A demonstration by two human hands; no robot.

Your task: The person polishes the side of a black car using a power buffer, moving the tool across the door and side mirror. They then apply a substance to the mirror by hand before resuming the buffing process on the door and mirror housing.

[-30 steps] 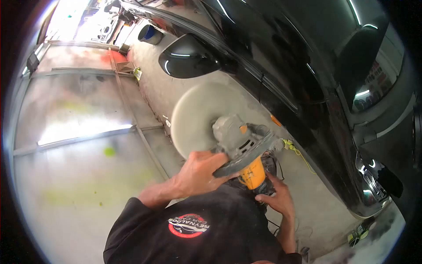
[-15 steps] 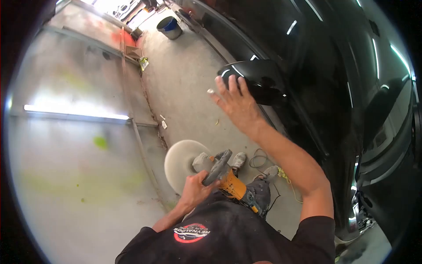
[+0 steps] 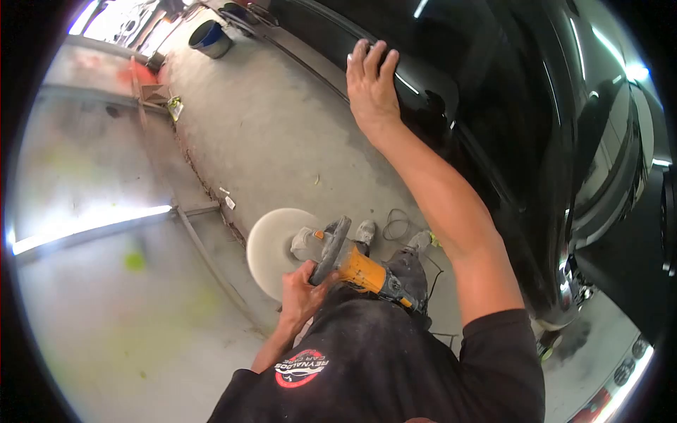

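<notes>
My left hand (image 3: pixel 302 290) is closed around the dark loop handle of a yellow and black polisher (image 3: pixel 362 269), held in front of my waist. The polisher's large round white pad (image 3: pixel 266 247) faces up and to the left, touching nothing that I can see. My right arm reaches out to a black car (image 3: pixel 508 92). There my right hand (image 3: pixel 374 88) lies against the outer side of the car's black side mirror (image 3: pixel 431 88), fingers extended and slightly apart. Part of the mirror is hidden behind the hand.
A pale wall with paint marks (image 3: pixel 92 296) and a bright tube light (image 3: pixel 92 229) runs along my left. A dark bucket (image 3: pixel 210 41) stands on the concrete floor (image 3: pixel 261 134). Near my feet lies a coiled cord (image 3: pixel 396 224). Small scraps lie along the wall's foot.
My right hand has moved from hovering spread over the mirror to resting on it. The mirror now sits closer in against the car. My left hand keeps its grip on the polisher.
</notes>
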